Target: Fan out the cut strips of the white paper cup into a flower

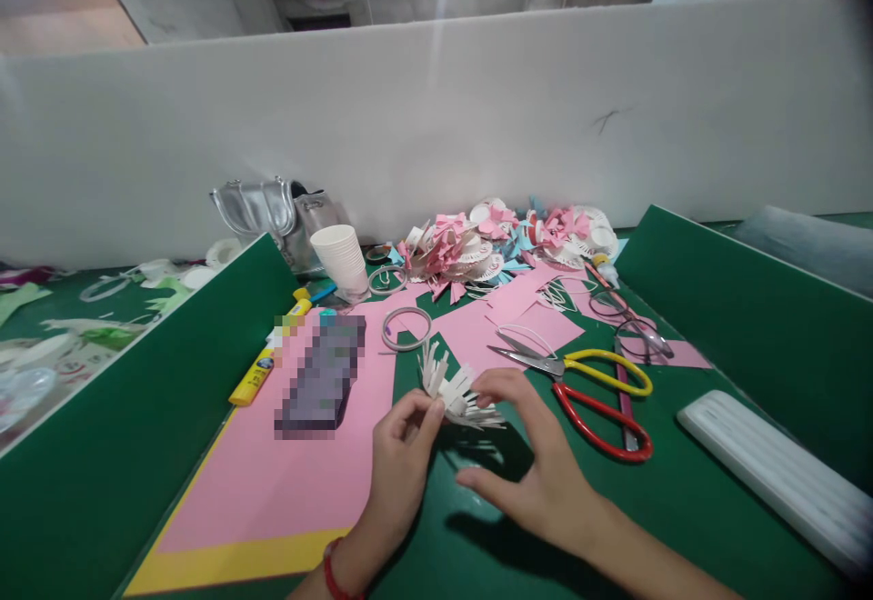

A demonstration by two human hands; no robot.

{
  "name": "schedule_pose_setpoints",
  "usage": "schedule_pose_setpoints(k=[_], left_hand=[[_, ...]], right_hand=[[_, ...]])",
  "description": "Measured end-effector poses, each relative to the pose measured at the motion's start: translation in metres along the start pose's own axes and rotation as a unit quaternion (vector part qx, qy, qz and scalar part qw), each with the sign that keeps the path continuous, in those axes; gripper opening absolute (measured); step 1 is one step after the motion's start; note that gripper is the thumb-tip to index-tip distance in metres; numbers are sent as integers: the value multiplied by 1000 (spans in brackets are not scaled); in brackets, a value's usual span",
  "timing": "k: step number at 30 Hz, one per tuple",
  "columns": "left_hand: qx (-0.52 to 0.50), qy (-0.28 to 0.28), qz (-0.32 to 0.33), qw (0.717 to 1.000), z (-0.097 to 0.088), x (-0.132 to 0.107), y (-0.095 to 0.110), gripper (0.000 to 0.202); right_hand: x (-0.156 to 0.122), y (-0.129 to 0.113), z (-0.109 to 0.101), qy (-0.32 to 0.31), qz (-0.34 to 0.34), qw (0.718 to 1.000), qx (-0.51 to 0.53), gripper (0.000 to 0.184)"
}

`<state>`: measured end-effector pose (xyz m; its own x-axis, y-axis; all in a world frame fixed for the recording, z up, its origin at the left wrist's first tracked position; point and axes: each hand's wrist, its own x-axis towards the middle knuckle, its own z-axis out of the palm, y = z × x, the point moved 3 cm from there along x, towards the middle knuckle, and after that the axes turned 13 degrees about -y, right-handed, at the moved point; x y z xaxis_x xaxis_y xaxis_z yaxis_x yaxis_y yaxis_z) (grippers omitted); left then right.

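White paper, cut into a floppy fringe, is what's being handled: the fringed piece (450,391) is held just above the green tabletop (477,550), pretty much front and centre. It's pinched between thumb and fingers by the left hand (404,445), and a red bracelet (330,571) is worn on that wrist. The right hand (546,482) is spread open, thumb well apart from the fingers, with the fingertips brought right up to the fringe; whether the strips are actually being touched can't be told.

Off to the right, red-and-yellow-handled scissors (560,369) have been left with the blades a bit apart, and glasses (645,338) are parked just behind. Further right, a long white case (777,477) is set down at a slant. Over on the left, pink paper (273,491) is laid over a yellow sheet (238,566), topped by a dark, pixelated item (326,373), with a yellow glue stick (252,384) placed along the edge. At the back, stacked white cups (341,259) are seen beside a heap of pink, blue and white paper pieces (470,250).
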<state>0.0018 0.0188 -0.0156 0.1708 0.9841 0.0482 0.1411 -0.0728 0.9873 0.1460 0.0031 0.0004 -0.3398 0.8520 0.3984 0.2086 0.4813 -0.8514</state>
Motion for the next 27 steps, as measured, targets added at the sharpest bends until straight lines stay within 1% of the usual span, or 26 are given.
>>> schedule_pose_setpoints(k=[1,2,3,4,6,8,11,13,16,20,23,27], left_hand=[[-2,-8,-1,1000,1,0,0,20],[-3,-17,0,1000,2,-1,0,20],[-2,-27,3,1000,3,-2,1,20],[2,-35,7,999,4,-3,1,20],[13,-46,15,999,6,-5,2,20],[18,-51,20,998,7,-6,2,20],[8,-71,17,997,8,-4,0,20],[-3,-78,17,997,9,-1,-1,20],[-5,-88,44,995,11,1,-1,17],[21,-116,81,990,13,1,-1,13],[52,-95,92,990,12,1,-1,16],[85,-57,106,989,11,3,1,19]], right_hand=[[0,-1,2,-9,-11,1000,-17,36],[0,-1,3,-13,-14,1000,-25,24],[1,0,4,-11,-11,1000,-26,12],[2,1,4,-2,-3,1000,-22,4],[3,5,3,18,24,1000,-6,9],[5,9,2,37,51,998,13,10],[8,13,0,44,94,993,56,9],[9,15,1,42,131,986,91,9],[8,18,1,60,172,973,144,5],[8,20,1,91,179,962,187,5],[7,20,0,113,169,962,184,6],[5,18,0,118,142,967,176,5]])
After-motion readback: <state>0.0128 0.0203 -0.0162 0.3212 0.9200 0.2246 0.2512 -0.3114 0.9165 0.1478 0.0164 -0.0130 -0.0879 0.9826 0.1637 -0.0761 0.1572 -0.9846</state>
